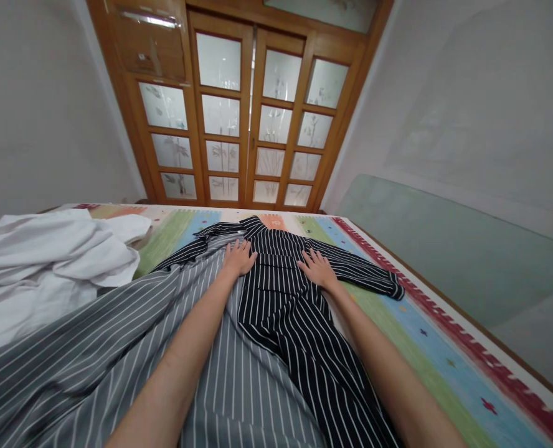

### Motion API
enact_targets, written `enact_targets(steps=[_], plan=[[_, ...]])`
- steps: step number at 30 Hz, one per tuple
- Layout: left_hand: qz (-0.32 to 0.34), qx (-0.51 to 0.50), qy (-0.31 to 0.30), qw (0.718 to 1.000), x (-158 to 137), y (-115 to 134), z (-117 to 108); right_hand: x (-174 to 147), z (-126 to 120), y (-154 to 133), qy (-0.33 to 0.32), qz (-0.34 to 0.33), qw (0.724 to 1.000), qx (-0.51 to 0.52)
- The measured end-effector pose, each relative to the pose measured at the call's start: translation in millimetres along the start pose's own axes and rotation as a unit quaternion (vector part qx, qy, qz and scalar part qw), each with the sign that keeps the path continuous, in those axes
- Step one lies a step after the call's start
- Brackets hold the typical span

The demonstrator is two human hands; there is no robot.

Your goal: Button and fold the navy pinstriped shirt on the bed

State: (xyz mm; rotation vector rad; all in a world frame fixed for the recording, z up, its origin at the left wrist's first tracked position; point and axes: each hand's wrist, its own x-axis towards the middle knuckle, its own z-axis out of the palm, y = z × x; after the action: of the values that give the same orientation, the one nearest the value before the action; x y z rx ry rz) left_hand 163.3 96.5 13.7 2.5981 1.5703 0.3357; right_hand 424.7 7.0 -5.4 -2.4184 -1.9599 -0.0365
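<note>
A long-sleeved garment, black with white pinstripes (281, 270), lies spread out with its collar at the far end. Its left side is folded open, baring a grey striped inner face (232, 367) that runs down towards me. My left hand (240, 256) rests flat on the chest, where the grey and black faces meet, with its fingers spread. On the black side, near the right sleeve (367, 270), my right hand (317, 267) lies flat with fingers apart. Neither hand grips the cloth.
Crumpled white cloth (56, 261) is heaped at the left. Beneath everything lies a multicoloured patterned cover (402, 330). A pale green panel (444, 249) stands along the right wall. Wooden doors with glass panes (246, 118) close off the far end.
</note>
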Motion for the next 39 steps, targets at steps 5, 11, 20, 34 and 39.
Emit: enact_targets(steps=[5, 11, 20, 34, 39], plan=[[0.004, 0.000, 0.035, 0.999, -23, 5, -2, -4, -5, -4, -0.001, 0.003, 1.000, 0.008], [0.038, -0.013, -0.019, 0.999, -79, -2, -13, -9, -4, -7, 0.041, -0.011, 0.999, 0.005], [0.150, -0.096, -0.087, 0.980, -188, 0, -26, -17, 4, 13, 0.082, -0.106, 0.987, 0.090], [0.305, -0.072, 0.063, 0.948, -260, 63, -27, -76, -2, 25, 0.015, -0.131, 0.991, -0.013], [0.334, -0.088, 0.108, 0.932, -246, 81, -27, -84, -7, 21, 0.008, -0.119, 0.993, -0.027]])
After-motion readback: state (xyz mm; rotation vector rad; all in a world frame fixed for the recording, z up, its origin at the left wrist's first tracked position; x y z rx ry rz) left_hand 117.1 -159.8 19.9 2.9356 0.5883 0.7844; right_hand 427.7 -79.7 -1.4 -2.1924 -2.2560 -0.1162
